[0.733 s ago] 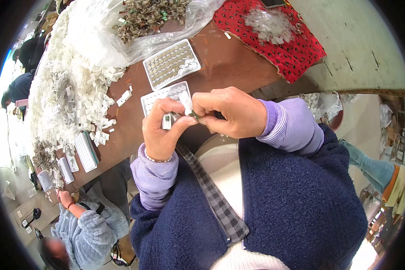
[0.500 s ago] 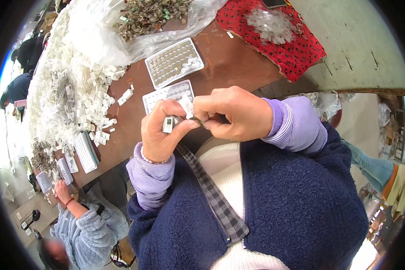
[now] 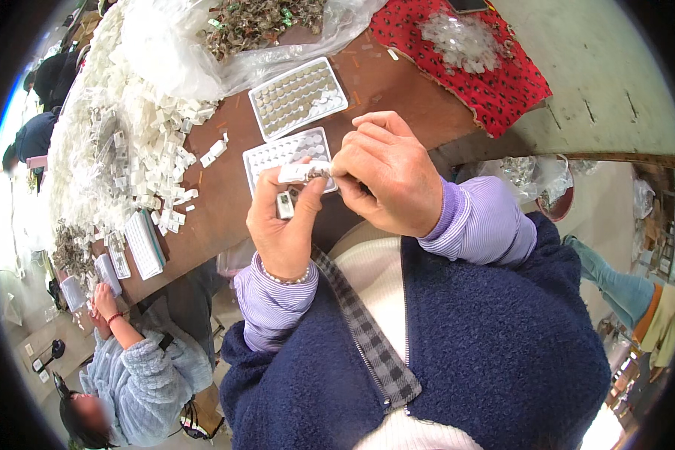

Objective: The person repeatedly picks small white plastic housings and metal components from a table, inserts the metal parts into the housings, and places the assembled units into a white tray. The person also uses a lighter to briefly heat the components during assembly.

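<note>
Between the thumb and index finger of my left hand (image 3: 285, 232) is a small white plastic housing (image 3: 296, 173), lying sideways with small dark bits along its near side. A second white housing (image 3: 284, 205) with a dark insert is tucked in the same palm. My right hand (image 3: 388, 176) pinches at the right end of the upper housing; whatever its fingertips hold is too small or hidden to make out. Just beyond my left hand stands a white tray (image 3: 325, 142) of round white pieces, partly covered by my fingers. Behind it is another white tray (image 3: 256, 112) with rows of round greyish discs.
A large heap of white housings (image 3: 154, 150) covers the table's left. Small brown-green metal parts (image 3: 266, 26) lie on plastic sheeting at the back. Clear pieces (image 3: 461, 41) rest on a red patterned cloth (image 3: 510, 90). Another person's hand (image 3: 105, 300) works at lower left.
The upper housing has turned from upright to sideways in my left hand. My right hand has opened out slightly and shifted toward its right end. The view has shifted a little.
</note>
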### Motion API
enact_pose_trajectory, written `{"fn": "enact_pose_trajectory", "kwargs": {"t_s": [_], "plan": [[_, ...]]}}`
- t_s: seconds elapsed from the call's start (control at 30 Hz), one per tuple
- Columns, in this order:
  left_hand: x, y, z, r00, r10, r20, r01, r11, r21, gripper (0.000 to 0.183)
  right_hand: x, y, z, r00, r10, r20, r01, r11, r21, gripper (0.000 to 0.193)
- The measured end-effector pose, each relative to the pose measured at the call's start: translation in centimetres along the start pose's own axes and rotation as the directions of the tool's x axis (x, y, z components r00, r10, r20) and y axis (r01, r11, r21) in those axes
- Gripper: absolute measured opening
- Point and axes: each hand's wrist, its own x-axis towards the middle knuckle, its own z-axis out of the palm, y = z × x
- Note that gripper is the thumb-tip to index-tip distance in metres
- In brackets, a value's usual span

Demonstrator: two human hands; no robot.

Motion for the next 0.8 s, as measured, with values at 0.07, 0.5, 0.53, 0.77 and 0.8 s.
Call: {"fn": "enact_pose_trajectory", "kwargs": {"t_s": [0.07, 0.5, 0.53, 0.77, 0.8], "plan": [[-0.2, 0.2, 0.3, 0.996, -0.09, -0.02, 0.086, 0.987, -0.137, 0.023, -0.6, 0.3, 0.5, 0.998, 0.055, -0.007, -0.054, 0.997, 0.055, 0.022], [-0.1, -1.5, 1.7, 0.99, -0.136, 0.045, 0.144, 0.948, -0.285, 0.014, -1.4, 1.3, 0.1, 0.998, -0.063, -0.03, 0.063, 0.998, -0.008, 0.024], [-0.1, -1.7, 1.6, 0.991, -0.124, 0.048, 0.133, 0.945, -0.298, 0.014, -1.0, 1.2, 0.6, 0.999, -0.035, -0.014, 0.034, 0.999, -0.012, 0.024], [1.1, -2.1, -1.5, 0.979, -0.2, -0.038, 0.172, 0.912, -0.372, 0.022, 1.2, 0.5, 3.2, 0.994, 0.079, 0.071, -0.087, 0.99, 0.112, 0.037], [1.5, -2.1, -2.2, 0.971, -0.231, -0.056, 0.189, 0.894, -0.406, 0.023, 1.5, 0.7, 3.4, 0.986, 0.115, 0.121, -0.133, 0.979, 0.155, 0.04]]}}
